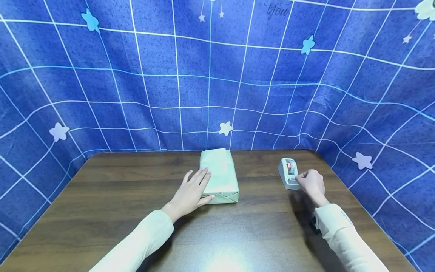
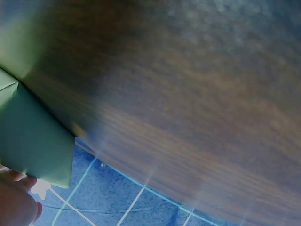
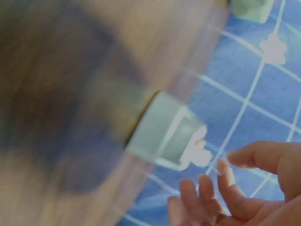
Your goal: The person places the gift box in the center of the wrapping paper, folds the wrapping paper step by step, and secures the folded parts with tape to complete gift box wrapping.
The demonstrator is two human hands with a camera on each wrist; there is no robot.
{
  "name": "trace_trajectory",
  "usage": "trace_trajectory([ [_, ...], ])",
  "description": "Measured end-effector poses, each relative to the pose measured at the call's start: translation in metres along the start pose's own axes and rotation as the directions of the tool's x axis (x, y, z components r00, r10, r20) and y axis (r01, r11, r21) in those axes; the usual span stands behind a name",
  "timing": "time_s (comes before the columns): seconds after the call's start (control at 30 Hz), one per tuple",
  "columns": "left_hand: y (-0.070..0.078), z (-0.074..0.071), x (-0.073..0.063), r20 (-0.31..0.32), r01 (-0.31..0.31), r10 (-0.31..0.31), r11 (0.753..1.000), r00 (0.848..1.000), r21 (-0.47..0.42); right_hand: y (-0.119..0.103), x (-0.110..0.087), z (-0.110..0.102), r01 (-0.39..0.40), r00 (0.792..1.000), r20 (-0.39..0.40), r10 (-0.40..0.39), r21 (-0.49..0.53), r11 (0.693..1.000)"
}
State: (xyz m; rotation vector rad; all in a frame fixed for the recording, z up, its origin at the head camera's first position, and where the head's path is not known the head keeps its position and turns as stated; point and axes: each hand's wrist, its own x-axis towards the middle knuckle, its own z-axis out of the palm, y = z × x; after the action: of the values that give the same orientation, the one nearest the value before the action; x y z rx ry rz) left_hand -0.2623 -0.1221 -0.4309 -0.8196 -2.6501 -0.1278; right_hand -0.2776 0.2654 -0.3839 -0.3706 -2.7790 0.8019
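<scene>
A box-shaped package wrapped in pale green paper (image 1: 224,183) lies on the table, its folded end toward me. My left hand (image 1: 188,194) rests on its left side, fingers straight and spread over the top, thumb by the near end. To the right stands a light grey tape dispenser (image 1: 283,177) with a tape roll (image 1: 291,167) inside. At its near, toothed end, my right hand (image 1: 312,185) has thumb and index finger together. In the right wrist view they seem to pinch a clear strip of tape (image 3: 215,165); the other fingers are loosely bent.
The brown wooden table (image 1: 119,189) spreads around both hands. Behind it and along its sides hangs a blue curtain (image 1: 190,90) with white grid lines and stars. A dark object (image 1: 314,225) shows under the right sleeve at the wrist.
</scene>
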Motion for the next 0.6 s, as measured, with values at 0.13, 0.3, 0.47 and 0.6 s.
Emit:
trace_trajectory([
  [0.13, -0.001, 0.001, -0.001, -0.003, 0.002, -0.002, 1.000, 1.000, -0.004, -0.019, -0.004, 0.001, 0.146, 0.987, -0.079, -0.139, 0.092, 0.985],
  [0.3, -0.001, 0.001, -0.001, -0.010, -0.001, 0.001, 1.000, 1.000, 0.002, -0.042, -0.009, 0.007, 0.206, 0.977, -0.094, -0.192, 0.161, 0.965],
  [0.47, -0.001, 0.001, -0.001, -0.012, -0.002, 0.002, 1.000, 1.000, -0.007, -0.056, -0.016, 0.019, 0.252, 0.968, -0.069, -0.243, 0.208, 0.945],
  [0.6, -0.001, 0.001, -0.001, -0.008, 0.002, -0.002, 1.000, 1.000, -0.008, -0.065, -0.023, 0.031, 0.314, 0.949, -0.055, -0.310, 0.262, 0.913],
])
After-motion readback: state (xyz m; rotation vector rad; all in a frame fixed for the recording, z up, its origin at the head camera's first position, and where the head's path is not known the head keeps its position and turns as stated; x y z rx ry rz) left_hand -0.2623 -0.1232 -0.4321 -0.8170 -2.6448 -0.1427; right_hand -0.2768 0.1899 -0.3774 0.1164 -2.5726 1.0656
